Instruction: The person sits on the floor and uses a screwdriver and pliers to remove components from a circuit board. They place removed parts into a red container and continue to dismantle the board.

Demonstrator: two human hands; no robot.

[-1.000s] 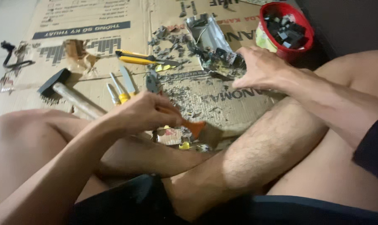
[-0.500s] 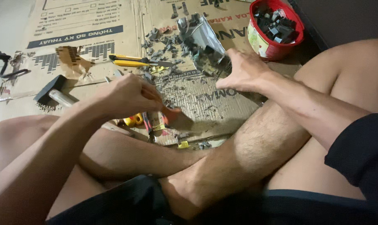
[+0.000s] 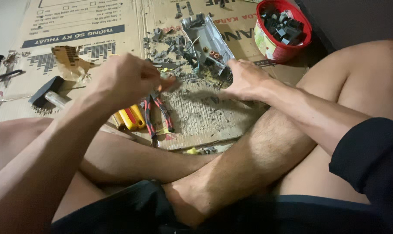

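Pliers (image 3: 157, 115) hang from our left hand (image 3: 125, 80), shut around the red handles, so the tip can reach the grey box (image 3: 205, 41). Our right hand (image 3: 246, 80) presses the box's near end, fingers bent, pinning it on the cardboard (image 3: 196, 117).

Flattened brown cardboard sheets (image 3: 92, 26) with printed panels, spread over the floor as a work surface. Pale bare floor (image 3: 3, 19) at far left. Dark surface (image 3: 357, 19) at far right. Dim, warm indoor light overall.
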